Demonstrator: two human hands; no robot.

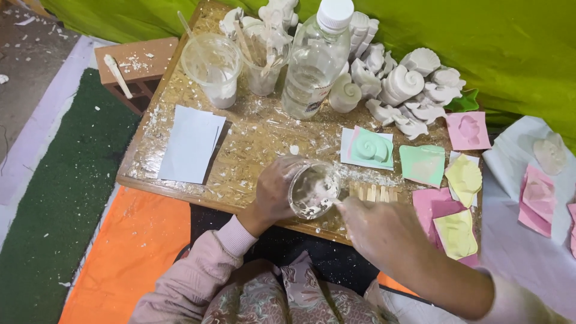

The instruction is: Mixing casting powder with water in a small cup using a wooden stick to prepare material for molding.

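Observation:
My left hand (273,191) grips a clear plastic cup (314,191), tilted toward me, with white plaster paste smeared inside. My right hand (384,231) is at the cup's rim, fingers closed; what they pinch is hidden, so a stirring stick cannot be confirmed. Just beyond the cup lie several wooden sticks (373,193) side by side. A mint-green shell mould (370,147) sits behind them on the wooden board (180,183).
A clear water bottle (312,63), two plastic cups (211,66) with white powder and sticks, and a pile of white plaster shell casts (402,84) stand at the back. Pink, yellow and green moulds (463,180) lie right. A white paper sheet (191,144) lies left, beside a brick (139,63).

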